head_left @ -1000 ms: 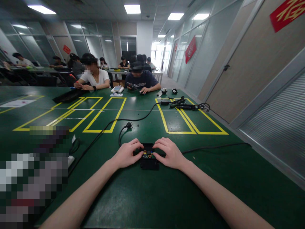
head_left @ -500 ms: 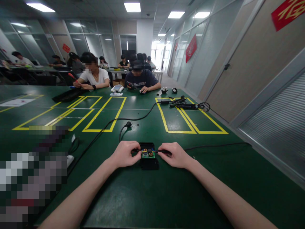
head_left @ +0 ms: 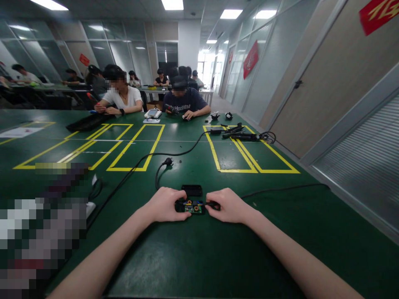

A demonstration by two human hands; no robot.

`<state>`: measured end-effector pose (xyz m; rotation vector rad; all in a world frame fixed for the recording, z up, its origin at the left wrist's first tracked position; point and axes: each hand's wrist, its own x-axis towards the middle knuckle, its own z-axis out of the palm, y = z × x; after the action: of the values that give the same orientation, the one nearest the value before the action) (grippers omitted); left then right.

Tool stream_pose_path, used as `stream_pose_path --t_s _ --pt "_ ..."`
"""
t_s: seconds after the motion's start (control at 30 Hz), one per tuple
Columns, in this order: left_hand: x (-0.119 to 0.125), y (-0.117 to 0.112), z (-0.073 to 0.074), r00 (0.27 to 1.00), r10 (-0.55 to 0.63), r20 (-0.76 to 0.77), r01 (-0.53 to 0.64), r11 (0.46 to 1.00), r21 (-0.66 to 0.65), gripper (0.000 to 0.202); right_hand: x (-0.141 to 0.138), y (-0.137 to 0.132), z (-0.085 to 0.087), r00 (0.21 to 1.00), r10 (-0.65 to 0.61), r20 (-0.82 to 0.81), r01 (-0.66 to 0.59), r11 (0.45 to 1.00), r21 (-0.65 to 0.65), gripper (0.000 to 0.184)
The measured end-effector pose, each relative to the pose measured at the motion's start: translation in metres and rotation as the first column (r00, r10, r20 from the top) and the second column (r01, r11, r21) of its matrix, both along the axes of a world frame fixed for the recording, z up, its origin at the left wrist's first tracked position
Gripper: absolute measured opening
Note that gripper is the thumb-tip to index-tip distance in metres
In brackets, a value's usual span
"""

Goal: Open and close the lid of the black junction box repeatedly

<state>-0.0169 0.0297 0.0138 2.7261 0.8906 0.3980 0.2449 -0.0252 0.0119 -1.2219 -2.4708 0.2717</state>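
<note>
A green circuit board (head_left: pixel 193 207) with copper-ringed coils sits in a black plastic case half in front of me, its wires reaching out at both ends. My left hand (head_left: pixel 165 204) is closed round the left end of the case half, thumb at the near side and fingers at the far side. At the right end, my right hand (head_left: pixel 229 206) pinches the black power cable (head_left: pixel 213 204) where it meets the case. Just behind lies the other case half, an open black shell (head_left: pixel 191 190), on the green table (head_left: pixel 187 257).
A plug (head_left: pixel 168 161) on a short cord lies beyond my left hand. A long black cable (head_left: pixel 146 156) crosses the table toward a pile of black parts (head_left: pixel 241 133). Two co-workers sit across the table. Yellow tape marks rectangles on it.
The circuit board has come down and toward me into the near case half; the other half now shows behind it. My left fingers have shifted from the cable end to round the case.
</note>
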Motion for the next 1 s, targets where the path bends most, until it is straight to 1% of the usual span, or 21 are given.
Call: stream_pose_path --t_s 0.1,0.17,0.27,0.37,0.47,0.63,0.73,0.77,0.83,0.9,0.93,1.0 --pt "0.000 0.001 0.002 0.999 0.035 -0.024 -0.035 0.999 0.005 0.030 0.000 0.002 -0.002 0.998 -0.034 0.053 0.031 0.998 0.052 0.015" --pt "-0.001 0.002 0.005 1.000 0.015 -0.015 -0.015 1.000 0.016 0.030 0.000 0.003 -0.003 0.997 -0.032 0.066 0.026 0.995 0.093 0.011" --pt "-0.003 0.003 0.007 0.998 -0.028 0.048 0.026 0.998 0.055 0.025 -0.001 0.004 -0.004 0.999 0.013 0.050 -0.021 0.984 0.176 0.006" --pt "-0.003 0.005 0.006 0.995 -0.014 0.100 0.004 0.995 0.104 0.017 -0.002 0.006 -0.007 0.999 0.039 -0.010 -0.035 0.967 0.252 0.013" --pt "-0.001 0.006 0.002 0.994 0.031 0.108 -0.044 0.992 0.121 0.020 -0.005 0.008 -0.013 0.998 0.008 -0.060 0.010 0.956 0.294 0.020" --pt "0.005 0.005 -0.004 0.994 0.091 0.057 -0.093 0.995 0.041 0.013 -0.013 0.008 -0.018 0.997 -0.050 -0.061 0.065 0.956 0.286 0.026" --pt "0.005 0.006 -0.004 0.989 0.133 0.069 -0.133 0.991 -0.011 0.006 -0.017 0.006 -0.017 0.996 -0.084 -0.020 0.086 0.947 0.309 0.034" --pt "0.005 0.006 -0.004 0.985 0.149 0.082 -0.148 0.989 -0.013 0.007 -0.017 0.005 -0.017 0.994 -0.108 0.004 0.101 0.944 0.316 0.036" --pt "0.004 0.008 -0.005 0.981 0.161 0.109 -0.163 0.986 0.017 0.023 -0.018 0.004 -0.018 0.986 -0.155 0.062 0.128 0.941 0.314 0.036" --pt "0.003 0.010 -0.006 0.985 0.124 0.121 -0.132 0.989 0.064 0.036 -0.018 0.003 -0.020 0.978 -0.178 0.107 0.140 0.945 0.294 0.034" --pt "0.002 0.010 -0.008 0.988 0.094 0.123 -0.104 0.991 0.079 0.038 -0.018 0.003 -0.021 0.978 -0.175 0.117 0.137 0.950 0.280 0.033" --pt "0.002 0.011 -0.011 0.990 0.037 0.137 -0.048 0.996 0.078 0.034 -0.018 0.004 -0.023 0.983 -0.152 0.104 0.120 0.957 0.263 0.032"
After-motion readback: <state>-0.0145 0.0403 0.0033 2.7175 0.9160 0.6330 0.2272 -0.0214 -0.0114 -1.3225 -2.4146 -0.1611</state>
